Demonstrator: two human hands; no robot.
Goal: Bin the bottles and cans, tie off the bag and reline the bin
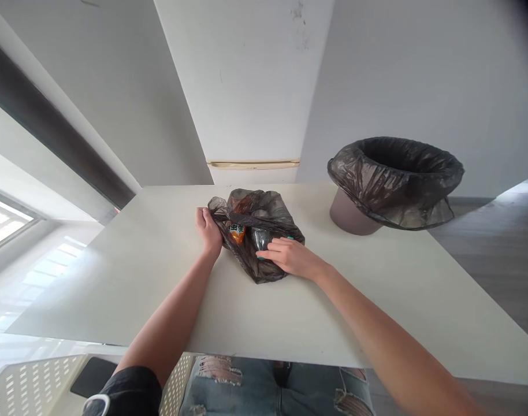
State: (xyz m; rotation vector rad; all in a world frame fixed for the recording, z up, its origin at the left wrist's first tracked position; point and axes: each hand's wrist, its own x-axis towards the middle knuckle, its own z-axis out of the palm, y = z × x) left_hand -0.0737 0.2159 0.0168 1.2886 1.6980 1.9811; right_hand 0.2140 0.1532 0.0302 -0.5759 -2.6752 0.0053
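A thin black garbage bag [266, 274] lies crumpled on the white table [160, 260], its mouth spread open toward me. My left hand [208, 231] is closed on the bag's left edge. Inside the mouth I see an orange wrapper [237, 233] with dark lettering and a clear plastic piece [260, 238], whose kind I cannot make out. My right hand [292, 257] is at the bag's right side, its fingers bent over the rim beside the clear piece. Small teal spots show next to these fingers; the fingertips are partly hidden.
A brownish bin [354, 214] lined with a black bag [376, 190] stands at the table's back right. Behind the table rises a white fridge [251, 86]. A phone [93, 375] lies on a perforated light-coloured seat [25, 381] at lower left.
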